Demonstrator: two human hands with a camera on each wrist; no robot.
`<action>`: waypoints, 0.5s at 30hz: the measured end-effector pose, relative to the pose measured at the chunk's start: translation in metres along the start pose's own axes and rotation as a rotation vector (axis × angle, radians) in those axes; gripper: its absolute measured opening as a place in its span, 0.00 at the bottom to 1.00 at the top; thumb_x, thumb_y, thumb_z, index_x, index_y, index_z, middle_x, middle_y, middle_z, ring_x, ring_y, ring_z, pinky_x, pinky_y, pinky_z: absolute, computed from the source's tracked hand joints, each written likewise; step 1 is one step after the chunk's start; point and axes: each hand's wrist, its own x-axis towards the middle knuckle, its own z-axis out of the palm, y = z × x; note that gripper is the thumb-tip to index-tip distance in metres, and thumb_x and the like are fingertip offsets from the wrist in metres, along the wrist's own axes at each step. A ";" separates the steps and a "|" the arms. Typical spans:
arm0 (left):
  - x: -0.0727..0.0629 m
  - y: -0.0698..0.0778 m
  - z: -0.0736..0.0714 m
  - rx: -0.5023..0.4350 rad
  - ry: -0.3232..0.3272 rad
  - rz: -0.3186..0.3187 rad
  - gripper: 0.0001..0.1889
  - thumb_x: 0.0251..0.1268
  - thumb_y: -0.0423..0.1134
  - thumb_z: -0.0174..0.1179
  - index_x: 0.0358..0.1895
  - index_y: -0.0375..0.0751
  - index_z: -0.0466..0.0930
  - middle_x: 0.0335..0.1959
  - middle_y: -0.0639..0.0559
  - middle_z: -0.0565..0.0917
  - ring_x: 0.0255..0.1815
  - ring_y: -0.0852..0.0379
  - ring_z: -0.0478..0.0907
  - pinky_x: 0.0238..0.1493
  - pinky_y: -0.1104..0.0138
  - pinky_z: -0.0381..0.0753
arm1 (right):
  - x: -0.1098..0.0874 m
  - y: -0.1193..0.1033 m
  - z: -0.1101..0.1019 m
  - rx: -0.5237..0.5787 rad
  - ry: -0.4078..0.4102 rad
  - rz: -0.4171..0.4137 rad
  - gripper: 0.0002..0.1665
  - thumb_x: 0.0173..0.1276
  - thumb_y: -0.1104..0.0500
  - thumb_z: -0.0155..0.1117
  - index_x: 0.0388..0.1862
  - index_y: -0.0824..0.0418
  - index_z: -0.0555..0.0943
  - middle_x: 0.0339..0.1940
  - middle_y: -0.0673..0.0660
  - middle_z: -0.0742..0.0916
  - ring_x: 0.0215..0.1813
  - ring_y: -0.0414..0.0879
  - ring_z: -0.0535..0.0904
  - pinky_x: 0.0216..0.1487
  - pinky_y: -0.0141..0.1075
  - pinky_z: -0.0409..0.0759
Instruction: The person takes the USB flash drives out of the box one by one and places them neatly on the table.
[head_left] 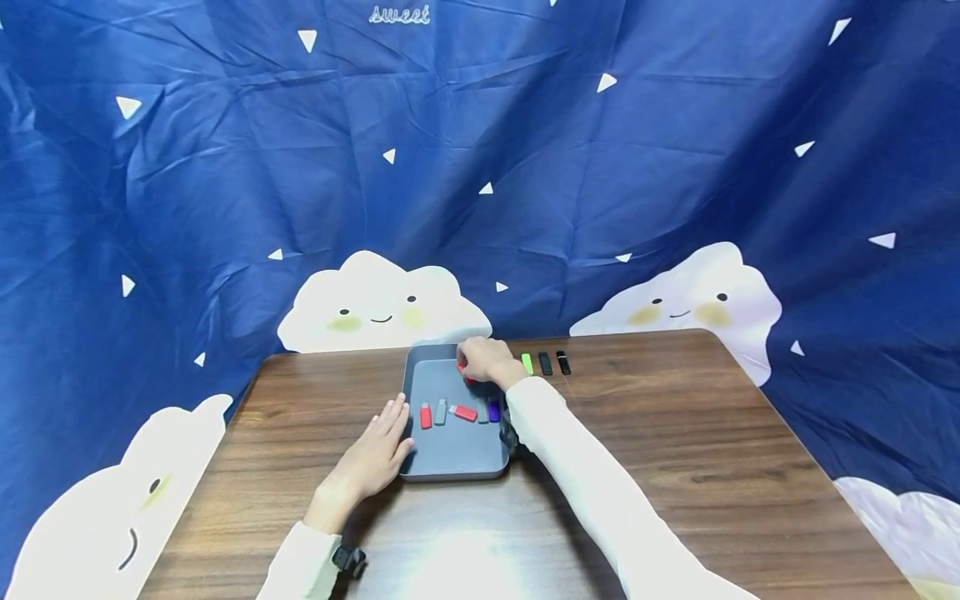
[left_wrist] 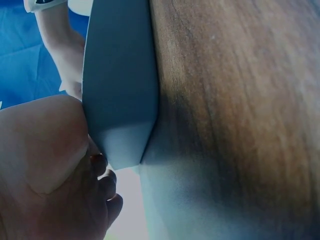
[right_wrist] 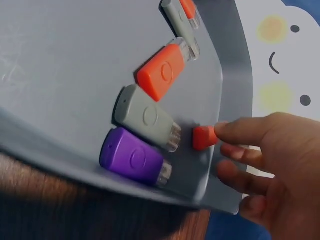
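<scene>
A grey tray (head_left: 453,465) stands on the table. My right hand (head_left: 486,360) reaches over its far right part, fingertips pinching a red USB stick (right_wrist: 202,138) inside the tray. Nearer lie a red USB stick (head_left: 426,416), a grey one (head_left: 441,412), a second red one (head_left: 465,413), another grey one (head_left: 482,412) and a purple one (right_wrist: 132,157). In the right wrist view their clear caps point towards the far wall. With fingers straight, my left hand (head_left: 372,454) rests along the tray's left rim; in the left wrist view it lies beside the outer wall.
Outside the tray, beyond my right wrist, a green USB stick (head_left: 527,363), a dark one (head_left: 545,363) and a black one (head_left: 563,362) lie in a row. The brown wooden table (head_left: 675,433) ends at a blue curtain (head_left: 525,167) with clouds.
</scene>
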 end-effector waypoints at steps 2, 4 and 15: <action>0.000 0.000 0.000 -0.003 -0.001 -0.002 0.33 0.87 0.43 0.50 0.82 0.24 0.56 0.87 0.32 0.53 0.87 0.32 0.52 0.86 0.39 0.56 | -0.002 0.001 -0.001 0.010 -0.018 -0.024 0.10 0.75 0.56 0.68 0.52 0.55 0.87 0.46 0.50 0.86 0.43 0.47 0.77 0.47 0.44 0.80; 0.000 -0.001 0.000 -0.005 0.002 -0.002 0.33 0.87 0.43 0.50 0.82 0.24 0.56 0.87 0.32 0.53 0.87 0.31 0.52 0.86 0.39 0.56 | -0.004 0.001 -0.002 0.002 -0.042 -0.045 0.13 0.73 0.56 0.70 0.54 0.55 0.86 0.47 0.51 0.84 0.44 0.48 0.76 0.47 0.44 0.79; 0.000 0.001 -0.001 -0.013 0.008 0.000 0.33 0.87 0.43 0.51 0.82 0.24 0.57 0.87 0.32 0.54 0.87 0.31 0.53 0.86 0.39 0.57 | -0.002 0.002 0.003 -0.074 -0.130 -0.068 0.14 0.67 0.55 0.75 0.50 0.51 0.84 0.45 0.50 0.81 0.45 0.48 0.77 0.46 0.43 0.77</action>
